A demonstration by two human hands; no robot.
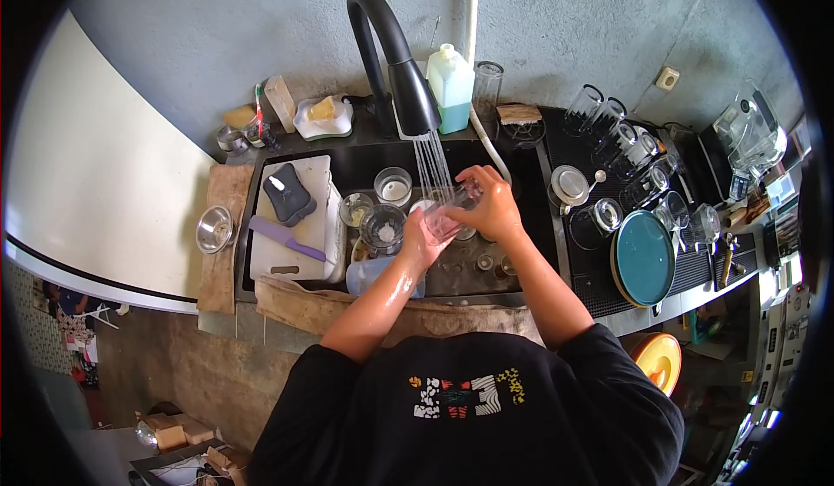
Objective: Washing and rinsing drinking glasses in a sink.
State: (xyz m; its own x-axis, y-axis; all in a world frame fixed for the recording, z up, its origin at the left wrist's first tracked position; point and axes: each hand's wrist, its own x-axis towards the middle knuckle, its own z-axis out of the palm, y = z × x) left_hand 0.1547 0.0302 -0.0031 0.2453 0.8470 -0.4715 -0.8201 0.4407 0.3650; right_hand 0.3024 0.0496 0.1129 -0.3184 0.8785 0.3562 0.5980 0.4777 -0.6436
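Both my hands are on a clear drinking glass point(444, 221), tilted under the spray of a black pull-down faucet point(412, 98). My left hand point(422, 237) cups its lower left end, and my right hand point(490, 204) grips it from the right. Wet skin shines on both arms. Below and left of my hands, several glasses sit in the dark sink point(456, 287), among them a glass with whitish residue point(384, 228) and a glass bowl point(393, 186). A bluish translucent container point(371, 276) lies partly under my left forearm.
White cutting boards point(273, 270) with a purple spatula point(287, 238) cover the sink's left side. A soap bottle point(451, 88) stands behind the faucet. At right, several glass mugs point(583, 109) and a teal plate point(644, 258) rest on a black drying mat point(583, 287).
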